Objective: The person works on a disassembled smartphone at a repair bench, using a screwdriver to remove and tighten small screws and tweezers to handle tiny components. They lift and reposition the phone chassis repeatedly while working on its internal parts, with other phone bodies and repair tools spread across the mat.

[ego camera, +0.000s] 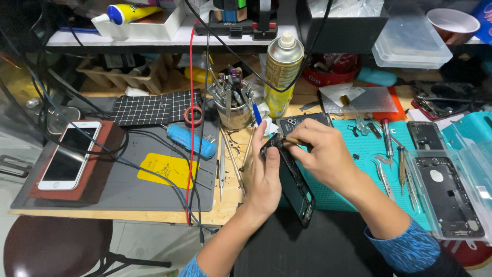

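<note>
We hold a dark phone frame (292, 179) tilted above the teal mat (359, 169), just right of the metal tool cup (234, 110). Our left hand (264, 174) wraps around the frame's left edge, fingers closed on it and the index finger raised. Our right hand (320, 151) pinches a small brown-handled tool (290, 139) narrowly between thumb and fingertips, its tip touching the frame's upper end. A white phone (69, 154) lies well left of the cup on the tabletop (225, 205).

Tool cup (234, 110), spray can (282, 72) block behind; teal mat (359, 149) right partly open.
</note>
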Demonstrator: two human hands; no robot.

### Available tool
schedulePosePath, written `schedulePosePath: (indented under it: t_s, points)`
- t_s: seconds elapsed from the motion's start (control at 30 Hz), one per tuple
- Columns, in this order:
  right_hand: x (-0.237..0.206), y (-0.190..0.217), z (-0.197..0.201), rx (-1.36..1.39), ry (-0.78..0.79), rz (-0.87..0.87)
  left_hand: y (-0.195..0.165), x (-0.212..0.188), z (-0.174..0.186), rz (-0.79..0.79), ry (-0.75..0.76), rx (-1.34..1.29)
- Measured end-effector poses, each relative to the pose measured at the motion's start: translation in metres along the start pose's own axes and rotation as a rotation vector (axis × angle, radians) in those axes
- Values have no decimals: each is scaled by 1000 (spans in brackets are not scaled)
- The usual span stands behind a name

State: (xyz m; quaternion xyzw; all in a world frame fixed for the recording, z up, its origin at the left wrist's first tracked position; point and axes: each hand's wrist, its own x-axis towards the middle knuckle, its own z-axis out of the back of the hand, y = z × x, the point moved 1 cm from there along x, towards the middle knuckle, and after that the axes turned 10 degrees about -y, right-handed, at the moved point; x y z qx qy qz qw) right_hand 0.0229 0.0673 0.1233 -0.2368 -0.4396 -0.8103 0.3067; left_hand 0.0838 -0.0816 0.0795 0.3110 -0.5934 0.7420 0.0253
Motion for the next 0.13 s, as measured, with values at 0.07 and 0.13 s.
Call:
schedulePosePath:
  t_s: [0.07, 0.13]
  points:
    - [-1, 4, 3, -52, 43, -14, -4, -1, 1, 28, 41, -22]
    - [0, 8, 4, -98, 75, -18, -7, -2, 1, 42, 72, -34]
